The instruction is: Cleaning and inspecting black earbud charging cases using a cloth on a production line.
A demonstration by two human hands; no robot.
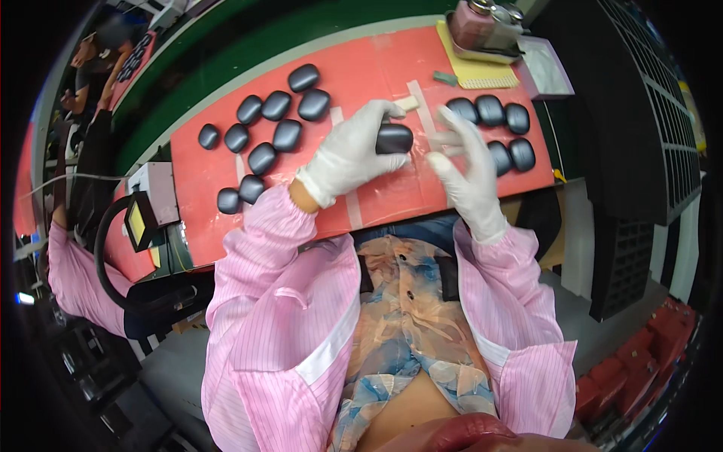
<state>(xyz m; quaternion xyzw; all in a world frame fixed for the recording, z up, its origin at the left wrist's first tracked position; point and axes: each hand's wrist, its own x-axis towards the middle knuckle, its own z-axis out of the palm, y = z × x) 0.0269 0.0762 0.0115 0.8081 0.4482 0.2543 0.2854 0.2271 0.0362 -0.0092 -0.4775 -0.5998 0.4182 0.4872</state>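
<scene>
My left hand (348, 153), in a white glove, grips a glossy dark grey rounded case (395, 138) between thumb and fingers. Close by on the right, my gloved right hand (473, 173) is open, its fingers spread and curved toward that case, apart from it. Left of my hands, several similar dark cases (286, 136) lie scattered on the red table mat (376, 60). Beyond my right hand, another group of dark cases (490, 111) sits in two short rows, partly hidden by the fingers. A small white block (407, 103) lies just past my left fingertips.
At the far right stand metal-topped containers (476, 19) in a tray by a yellow cloth (459, 59) and a white box (544, 68). A small green block (445, 77) lies near. A lamp (140, 221) stands left. Black racks (640, 98) rise right. Other people (86, 264) work leftward.
</scene>
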